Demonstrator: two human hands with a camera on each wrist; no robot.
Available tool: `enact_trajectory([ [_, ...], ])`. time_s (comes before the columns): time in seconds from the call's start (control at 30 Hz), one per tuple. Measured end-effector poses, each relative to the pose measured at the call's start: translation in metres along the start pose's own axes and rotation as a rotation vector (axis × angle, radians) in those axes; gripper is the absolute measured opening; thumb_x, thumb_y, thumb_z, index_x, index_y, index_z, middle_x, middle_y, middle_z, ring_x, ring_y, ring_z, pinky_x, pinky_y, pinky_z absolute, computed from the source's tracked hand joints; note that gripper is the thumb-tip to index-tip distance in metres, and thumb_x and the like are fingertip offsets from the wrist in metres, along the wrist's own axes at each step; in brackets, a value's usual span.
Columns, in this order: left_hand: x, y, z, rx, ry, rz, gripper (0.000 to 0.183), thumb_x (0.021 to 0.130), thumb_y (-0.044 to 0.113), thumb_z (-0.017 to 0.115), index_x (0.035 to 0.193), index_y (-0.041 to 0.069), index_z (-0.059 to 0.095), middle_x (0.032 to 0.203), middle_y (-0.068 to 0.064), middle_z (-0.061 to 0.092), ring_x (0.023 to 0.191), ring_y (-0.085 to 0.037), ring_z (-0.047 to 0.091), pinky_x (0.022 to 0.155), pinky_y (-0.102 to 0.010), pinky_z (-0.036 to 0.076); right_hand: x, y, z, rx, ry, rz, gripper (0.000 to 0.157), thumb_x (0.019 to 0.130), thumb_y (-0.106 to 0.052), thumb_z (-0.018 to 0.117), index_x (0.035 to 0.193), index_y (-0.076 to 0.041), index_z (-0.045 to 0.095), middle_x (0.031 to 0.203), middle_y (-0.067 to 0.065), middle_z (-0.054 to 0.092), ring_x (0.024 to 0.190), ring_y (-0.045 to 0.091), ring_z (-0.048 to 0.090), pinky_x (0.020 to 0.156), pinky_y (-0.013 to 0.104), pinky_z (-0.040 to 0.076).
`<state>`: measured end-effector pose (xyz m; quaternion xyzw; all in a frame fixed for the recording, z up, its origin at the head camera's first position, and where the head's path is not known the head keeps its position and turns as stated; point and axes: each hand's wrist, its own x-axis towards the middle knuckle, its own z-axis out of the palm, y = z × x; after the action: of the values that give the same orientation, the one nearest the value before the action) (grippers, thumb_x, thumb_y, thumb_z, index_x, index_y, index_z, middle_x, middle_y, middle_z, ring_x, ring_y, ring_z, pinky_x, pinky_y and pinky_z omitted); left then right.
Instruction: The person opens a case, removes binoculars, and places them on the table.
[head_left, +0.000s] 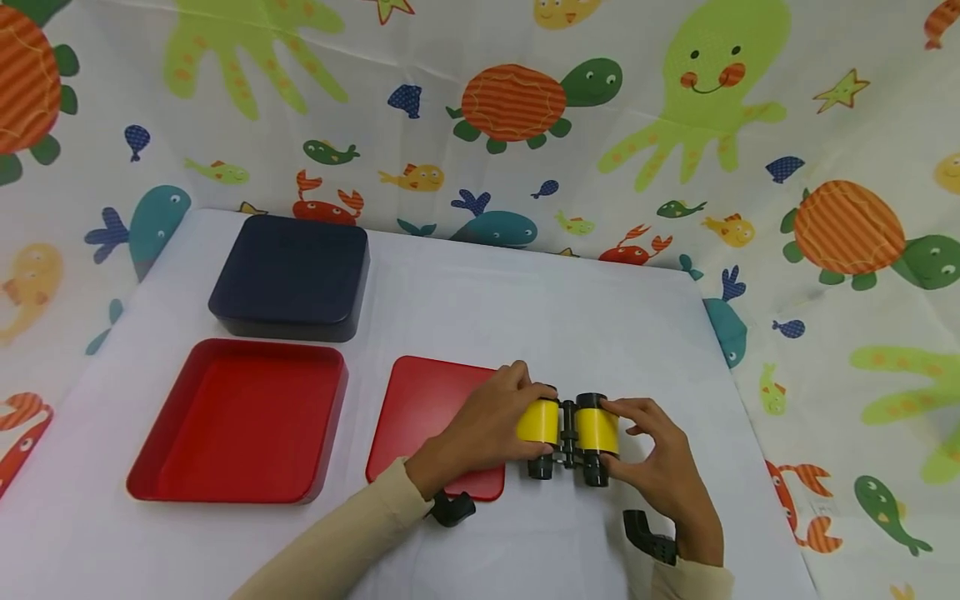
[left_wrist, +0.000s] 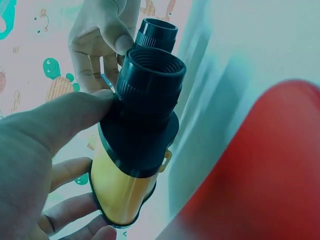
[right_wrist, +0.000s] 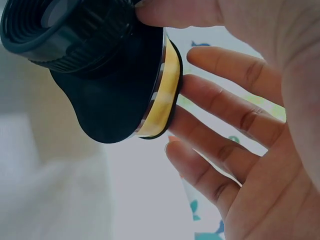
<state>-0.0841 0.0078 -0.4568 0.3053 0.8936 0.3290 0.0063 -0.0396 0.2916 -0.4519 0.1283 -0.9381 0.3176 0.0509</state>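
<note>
A pair of yellow and black binoculars (head_left: 597,429) is held between both hands at the front right of the table, eyepieces toward the person. My left hand (head_left: 483,421) grips the left barrel, thumb near the eyepiece end and fingers at the far end. On the right barrel, my right hand (head_left: 663,462) pinches with its thumb low and fingertips along the outer side. The left wrist view shows the ribbed black eyepiece (left_wrist: 152,75) beside the left thumb. In the right wrist view, fingertips meet the yellow band (right_wrist: 162,107). The left hand and forearm partly cover a flat red lid (head_left: 427,408).
An open red box (head_left: 232,479) stands at the left of the white table (head_left: 525,308). Behind it sits a dark navy box (head_left: 292,271). A curtain (head_left: 555,192) printed with sea animals hangs behind and at the sides. Each wrist wears a black camera mount (head_left: 648,537).
</note>
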Motion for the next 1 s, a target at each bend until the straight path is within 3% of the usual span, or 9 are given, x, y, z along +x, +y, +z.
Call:
enact_trajectory([
  [0.2,0.007,0.005,0.008,0.010,-0.007,0.019,0.064,0.082,0.049,0.090,0.137,0.023,0.069,0.107,0.002,0.054,0.096,-0.010,0.049,0.069,-0.014,0.045,-0.005,0.004,-0.006,-0.010,0.012,0.024,0.082,0.069,0.001,0.097,0.142,-0.025,0.068,0.133,0.000,0.066,0.118,0.009,0.059,0.091,0.019,0.053],
  [0.5,0.015,0.014,0.020,0.034,-0.022,0.012,0.065,0.082,0.051,0.089,0.138,0.024,0.068,0.109,0.002,0.054,0.099,-0.010,0.050,0.068,-0.012,0.044,-0.012,0.013,-0.013,-0.022,0.014,0.047,0.082,0.070,0.001,0.096,0.143,-0.025,0.067,0.133,0.001,0.067,0.117,0.018,0.061,0.092,0.012,0.049],
  [0.7,0.018,0.017,0.028,0.060,-0.043,0.009,0.066,0.083,0.051,0.089,0.139,0.023,0.068,0.110,0.002,0.054,0.097,-0.010,0.050,0.068,-0.013,0.043,-0.017,0.018,-0.012,-0.028,0.007,0.072,0.081,0.071,-0.001,0.096,0.142,-0.026,0.068,0.134,0.001,0.067,0.117,0.015,0.060,0.091,0.015,0.052],
  [1.0,0.023,0.020,0.033,0.074,-0.042,0.010,0.065,0.085,0.049,0.088,0.141,0.025,0.066,0.112,0.002,0.055,0.099,-0.010,0.051,0.073,-0.015,0.042,-0.018,0.024,-0.014,-0.036,0.015,0.095,0.079,0.072,-0.002,0.096,0.142,-0.024,0.068,0.134,0.002,0.066,0.117,0.019,0.060,0.092,0.014,0.051],
])
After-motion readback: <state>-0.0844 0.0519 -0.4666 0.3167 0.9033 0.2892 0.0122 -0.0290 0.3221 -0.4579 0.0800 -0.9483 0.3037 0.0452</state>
